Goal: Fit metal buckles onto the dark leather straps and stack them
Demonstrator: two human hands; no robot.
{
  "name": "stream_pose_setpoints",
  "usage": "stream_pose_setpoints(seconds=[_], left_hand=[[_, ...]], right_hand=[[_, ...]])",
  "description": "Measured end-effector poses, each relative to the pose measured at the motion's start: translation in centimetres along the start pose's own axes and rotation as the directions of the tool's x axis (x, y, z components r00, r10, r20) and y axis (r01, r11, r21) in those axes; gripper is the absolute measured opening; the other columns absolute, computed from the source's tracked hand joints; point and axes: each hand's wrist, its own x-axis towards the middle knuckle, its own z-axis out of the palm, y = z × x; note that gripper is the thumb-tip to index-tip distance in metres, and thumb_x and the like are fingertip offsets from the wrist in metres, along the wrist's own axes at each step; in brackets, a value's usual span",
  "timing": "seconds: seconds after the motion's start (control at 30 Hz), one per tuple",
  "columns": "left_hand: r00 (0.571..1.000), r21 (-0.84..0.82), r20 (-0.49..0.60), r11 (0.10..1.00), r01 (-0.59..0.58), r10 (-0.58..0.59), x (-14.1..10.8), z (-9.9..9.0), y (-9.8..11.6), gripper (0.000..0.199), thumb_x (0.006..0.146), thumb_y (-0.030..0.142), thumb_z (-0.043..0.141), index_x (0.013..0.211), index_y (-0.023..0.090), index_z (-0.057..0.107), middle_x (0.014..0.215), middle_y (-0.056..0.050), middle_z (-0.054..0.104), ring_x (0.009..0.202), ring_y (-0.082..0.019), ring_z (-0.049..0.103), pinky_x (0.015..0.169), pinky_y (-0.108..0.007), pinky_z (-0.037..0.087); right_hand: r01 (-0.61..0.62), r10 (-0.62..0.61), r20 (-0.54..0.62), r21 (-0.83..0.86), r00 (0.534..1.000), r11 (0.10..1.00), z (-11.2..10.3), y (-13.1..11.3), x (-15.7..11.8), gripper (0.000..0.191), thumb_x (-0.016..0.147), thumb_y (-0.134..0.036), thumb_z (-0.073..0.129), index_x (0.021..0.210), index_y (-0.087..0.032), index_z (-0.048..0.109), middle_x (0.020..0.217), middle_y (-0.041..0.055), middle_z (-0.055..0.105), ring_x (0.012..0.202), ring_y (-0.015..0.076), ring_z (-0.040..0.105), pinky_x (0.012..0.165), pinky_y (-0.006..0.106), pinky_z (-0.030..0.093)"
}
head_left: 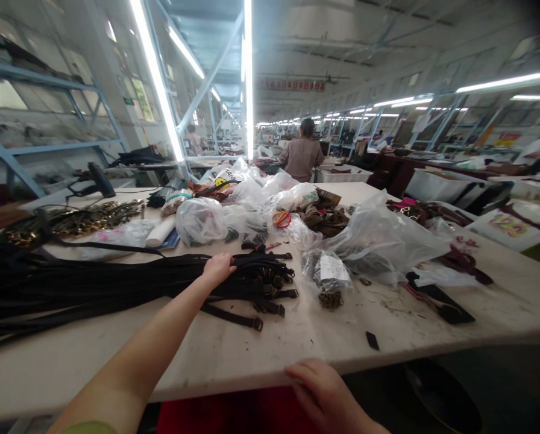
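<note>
Black straps (116, 280) could be tangled by a hard pull.
On the table's (207, 355) left side, they are touched by the left hand (219, 270); its grip can't be told. Nothing is held by the right hand's (326, 395) loose fingers. Buckles (258, 324) could be snagged.

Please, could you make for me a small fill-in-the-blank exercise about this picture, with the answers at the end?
1. The left hand is on a pile of straps, whose colour is ____.
2. The other hand, by the near edge of the table, is the person's ____ one.
3. The paper label on the small clear bag is ____.
4. The smiley face among the plastic bags is ____.

Missing words: black; right; white; yellow
</note>
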Motion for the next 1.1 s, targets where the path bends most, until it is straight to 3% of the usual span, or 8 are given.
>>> stream_pose_setpoints(seconds=[0.17, 0.33, 0.57, 0.7, 0.8, 0.9, 1.0, 1.1], left_hand=[[0.998, -0.077, 0.04, 0.996, -0.047, 0.05, -2.3, -1.8, 1.0, 0.016, 0.079, 0.029, 0.056, 0.084, 0.014, 0.057, 0.084, -0.004, 0.059, 0.078, -0.016, 0.056, 0.072, -0.032, 0.045], [0.99, -0.235, 0.021, 0.963, -0.131, 0.14, -8.6, -2.6, 4.3, 0.005, 0.075, 0.023, 0.051, 0.079, 0.02, 0.052, 0.077, 0.0, 0.058, 0.071, -0.015, 0.053, 0.065, -0.026, 0.038], [0.965, -0.489, 0.189, 0.87, -0.066, 0.18, -15.9, 0.3, 6.9, 0.008, 0.069, 0.025, 0.055, 0.073, 0.019, 0.056, 0.068, -0.001, 0.061, 0.063, -0.017, 0.055, 0.058, -0.026, 0.04], [0.973, -0.697, 0.173, 0.717, 0.012, 0.152, -15.0, -0.4, 8.1, 0.039, 0.079, 0.041, 0.046, 0.106, 0.015, 0.054, 0.104, -0.01, 0.063, 0.092, -0.021, 0.058, 0.077, -0.03, 0.045], [0.969, -0.836, 0.183, 0.544, 0.066, 0.164, -13.7, -1.7, 10.1, 0.051, 0.086, 0.047, 0.029, 0.115, 0.011, 0.051, 0.097, -0.011, 0.065, 0.084, -0.02, 0.062, 0.075, -0.03, 0.048], [0.984, -0.93, 0.146, 0.352, 0.101, 0.103, -14.0, -3.4, 11.9, 0.053, 0.086, 0.049, 0.03, 0.113, 0.012, 0.055, 0.104, -0.011, 0.065, 0.089, -0.021, 0.062, 0.08, -0.032, 0.048], [0.996, -0.992, 0.056, 0.115, 0.048, 0.067, -15.9, -6.3, 11.4, 0.045, 0.081, 0.05, 0.047, 0.104, 0.015, 0.063, 0.11, -0.009, 0.063, 0.106, -0.024, 0.055, 0.095, -0.034, 0.04], [0.997, -0.966, 0.068, -0.254, 0.056, -0.038, -18.4, -10.8, 7.8, 0.038, 0.088, 0.044, 0.038, 0.097, 0.016, 0.062, 0.077, -0.003, 0.069, 0.087, -0.02, 0.062, 0.086, -0.037, 0.046]], right_hand=[[-0.165, 0.151, 0.067, 0.335, 0.986, 0.928, 0.5, -1.5, 3.9, 0.024, 0.081, -0.023, 0.048, 0.099, -0.02, 0.063, 0.091, 0.008, 0.064, 0.087, 0.0206, 0.057, 0.081, 0.035, 0.044], [-0.44, 0.55, 0.265, 0.873, 0.792, 0.213, 1.8, 0.9, 8.6, 0.035, 0.081, -0.044, 0.049, 0.101, -0.016, 0.057, 0.097, 0.0104, 0.063, 0.09, 0.0207, 0.06, 0.083, 0.041, 0.044], [-0.334, 0.613, 0.267, 0.942, 0.744, -0.006, 2.2, 3.3, 14.6, 0.019, 0.087, -0.024, 0.034, 0.083, -0.017, 0.051, 0.063, -0.0008, 0.055, 0.054, 0.0087, 0.055, 0.056, 0.023, 0.045], [-0.295, 0.575, 0.22, 0.955, 0.788, 0.039, 1.7, 1.5, 13.5, 0.014, 0.081, -0.029, 0.047, 0.088, -0.017, 0.052, 0.056, -0.0066, 0.047, 0.042, 0.0045, 0.04, 0.043, 0.016, 0.033], [-0.325, 0.481, 0.234, 0.939, 0.845, 0.115, 1.3, -0.8, 12.1, 0.02, 0.076, -0.032, 0.056, 0.086, -0.015, 0.055, 0.053, -0.007, 0.046, 0.041, 0.005, 0.037, 0.04, 0.017, 0.029], [-0.299, 0.363, 0.138, 0.849, 0.921, 0.435, 0.6, -2.9, 10.8, 0.026, 0.075, -0.025, 0.056, 0.099, -0.016, 0.055, 0.062, -0.0042, 0.053, 0.051, 0.0086, 0.045, 0.048, 0.02, 0.037], [-0.196, 0.25, -0.047, 0.486, 0.967, 0.851, -0.5, -4.1, 8.6, 0.029, 0.071, -0.013, 0.053, 0.1, -0.018, 0.055, 0.08, 0.0019, 0.059, 0.073, 0.0152, 0.054, 0.068, 0.028, 0.044], [-0.177, 0.221, -0.136, 0.279, 0.966, 0.944, -1.6, -4.0, 5.0, 0.029, 0.072, -0.01, 0.045, 0.098, -0.019, 0.055, 0.089, 0.005, 0.06, 0.083, 0.0185, 0.055, 0.075, 0.031, 0.044]])
